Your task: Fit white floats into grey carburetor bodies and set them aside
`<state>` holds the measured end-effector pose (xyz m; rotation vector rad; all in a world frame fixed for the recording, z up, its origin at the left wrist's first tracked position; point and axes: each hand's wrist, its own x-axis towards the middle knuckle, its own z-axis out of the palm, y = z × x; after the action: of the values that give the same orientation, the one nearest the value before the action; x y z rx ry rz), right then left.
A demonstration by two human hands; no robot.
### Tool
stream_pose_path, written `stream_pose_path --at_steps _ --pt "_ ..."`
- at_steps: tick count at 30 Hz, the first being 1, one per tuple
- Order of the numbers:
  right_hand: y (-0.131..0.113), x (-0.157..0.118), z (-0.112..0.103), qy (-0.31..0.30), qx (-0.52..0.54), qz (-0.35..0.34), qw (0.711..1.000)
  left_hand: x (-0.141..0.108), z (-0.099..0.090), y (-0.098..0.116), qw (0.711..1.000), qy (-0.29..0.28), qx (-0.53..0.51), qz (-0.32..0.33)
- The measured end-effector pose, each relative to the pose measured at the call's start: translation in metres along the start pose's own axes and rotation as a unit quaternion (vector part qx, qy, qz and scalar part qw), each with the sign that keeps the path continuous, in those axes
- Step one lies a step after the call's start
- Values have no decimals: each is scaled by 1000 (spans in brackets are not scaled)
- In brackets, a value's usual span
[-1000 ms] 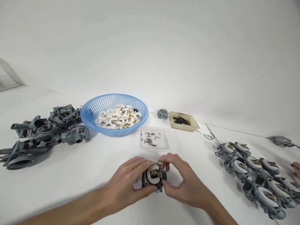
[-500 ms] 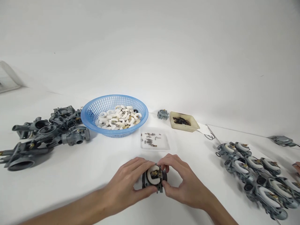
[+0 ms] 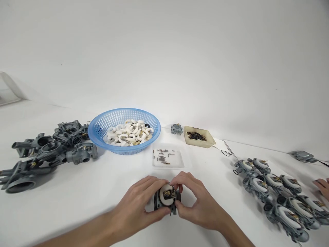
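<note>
A grey metal carburetor body (image 3: 156,202) rests on the white table in front of me, its open round chamber facing up. A white C-shaped float (image 3: 162,198) sits in that chamber, with small brass parts inside its curve. My left hand (image 3: 141,204) holds the body from the left, fingers at its top edge and thumb at the lower edge of the float. From the right, my right hand (image 3: 199,202) grips it, with the index finger at the top and the thumb at the side near the float's hinge. Whatever lies between those fingertips is too small to make out.
Beyond stand a blue basket (image 3: 124,151) of white floats, a clear tray (image 3: 177,161) of small metal parts and a cream box (image 3: 200,141) of black rings. Carburetor bodies (image 3: 51,147) lie left; float-fitted ones (image 3: 276,181) right. Another person's hand (image 3: 322,188) is at the right edge.
The whole view has shifted slightly. More of the other person's hand shows at the right edge. My hands keep nearly the same grip on the carburetor body.
</note>
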<state>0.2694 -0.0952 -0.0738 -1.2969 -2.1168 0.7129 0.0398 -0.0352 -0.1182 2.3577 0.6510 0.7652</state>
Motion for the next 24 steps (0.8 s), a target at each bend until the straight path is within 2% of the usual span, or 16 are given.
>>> stream_pose_path --at_steps 12,24 --pt "0 0 0 23 5 4 1000 1 1 -2 1000 0 -7 6" --pt "1 0 1 14 5 0 1000 0 1 -2 1000 5 -9 8"
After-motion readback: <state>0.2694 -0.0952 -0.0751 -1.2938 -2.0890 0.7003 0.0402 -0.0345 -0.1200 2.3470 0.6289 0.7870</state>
